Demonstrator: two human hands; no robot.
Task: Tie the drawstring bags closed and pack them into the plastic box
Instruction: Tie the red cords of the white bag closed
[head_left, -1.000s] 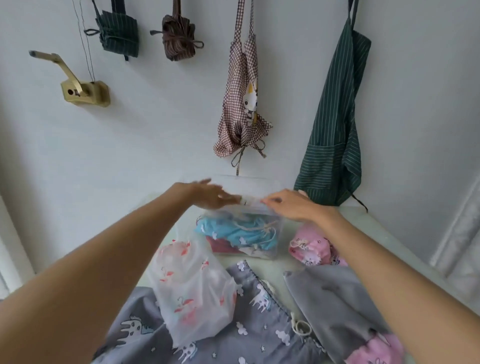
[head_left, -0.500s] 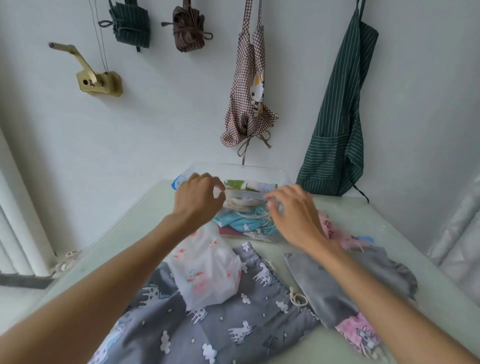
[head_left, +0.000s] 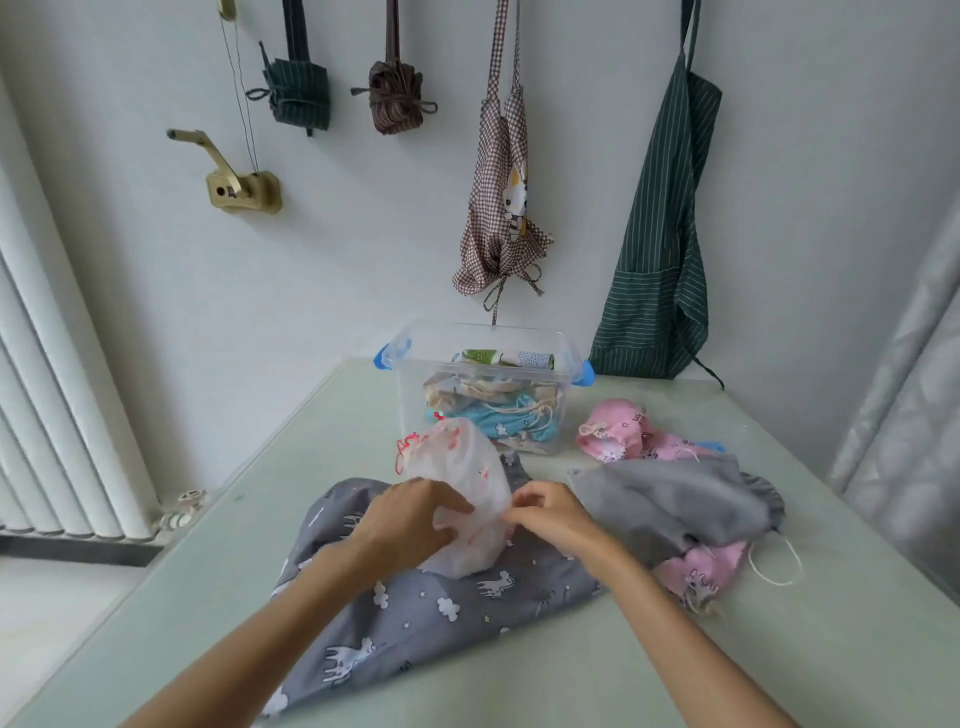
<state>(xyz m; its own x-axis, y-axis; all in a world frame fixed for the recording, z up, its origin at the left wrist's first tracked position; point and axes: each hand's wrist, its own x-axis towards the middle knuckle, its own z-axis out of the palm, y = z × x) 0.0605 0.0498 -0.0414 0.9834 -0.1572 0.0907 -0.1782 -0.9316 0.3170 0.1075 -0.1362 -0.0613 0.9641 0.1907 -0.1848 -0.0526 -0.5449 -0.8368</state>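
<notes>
Two hands of yours meet on the translucent white drawstring bag (head_left: 457, 483), the one printed with small red flamingo-like figures. Your left hand (head_left: 400, 525) has its fingers curled into the bag's near left side, gripping the thin material, and your right hand (head_left: 550, 514) pinches its near right edge between thumb and fingers. That bag lies on top of a grey animal-print bag (head_left: 431, 618) spread flat across the near part of the pale green table (head_left: 779, 649), with its gathered mouth and red drawstring (head_left: 408, 449) pointing away from you toward the clear plastic box (head_left: 483, 384).

You have the box standing at the far middle of the table, near the wall, with blue latches on both ends and no lid on it. Several bags already lie inside: a blue one low at the front, beige ones above it, and one with a green and white print at the top.

To your right, a plain grey bag (head_left: 670, 499) lies partly over a pink printed bag (head_left: 701, 566), whose white cord (head_left: 779, 571) loops onto the table. Another pink bag (head_left: 618, 431) sits farther back, just right of the box.

On the wall hang a green striped apron (head_left: 660, 260), a brown checked apron (head_left: 504, 208) and two small rolled bundles.
</notes>
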